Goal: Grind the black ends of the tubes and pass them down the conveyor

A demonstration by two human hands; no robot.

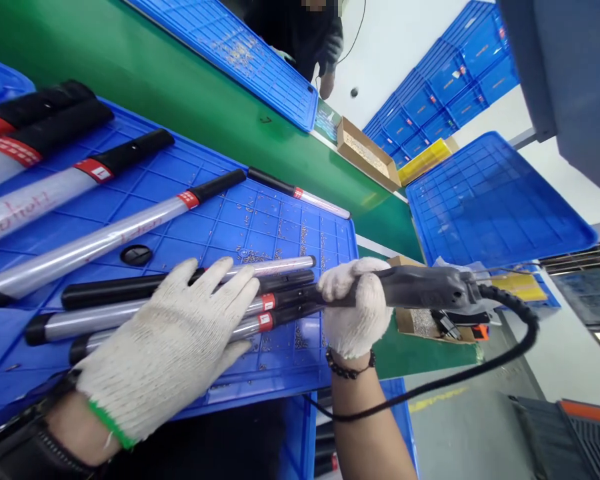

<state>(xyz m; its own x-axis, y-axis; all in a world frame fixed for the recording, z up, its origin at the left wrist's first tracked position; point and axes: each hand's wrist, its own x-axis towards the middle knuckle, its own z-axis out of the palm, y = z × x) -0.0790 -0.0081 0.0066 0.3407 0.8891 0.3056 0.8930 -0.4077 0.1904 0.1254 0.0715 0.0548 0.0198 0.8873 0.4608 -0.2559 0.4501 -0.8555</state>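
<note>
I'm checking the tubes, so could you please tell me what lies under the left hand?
Tubes on the blue tray run beneath the left hand; their covered middles, and anything else there, cannot be seen.

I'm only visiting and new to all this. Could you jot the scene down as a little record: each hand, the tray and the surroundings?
Left hand: gloved, fingers spread over several tubes
Right hand: gloved, gripping a dark tool with a cord
Tool direction: toward the tubes' black ends; contact unclear
Blue tray: bears tubes, scattered small bits, a round black piece
Table: green, showing beyond the tray
Opposite: another person in dark clothing
Background: stacked blue crates
</note>
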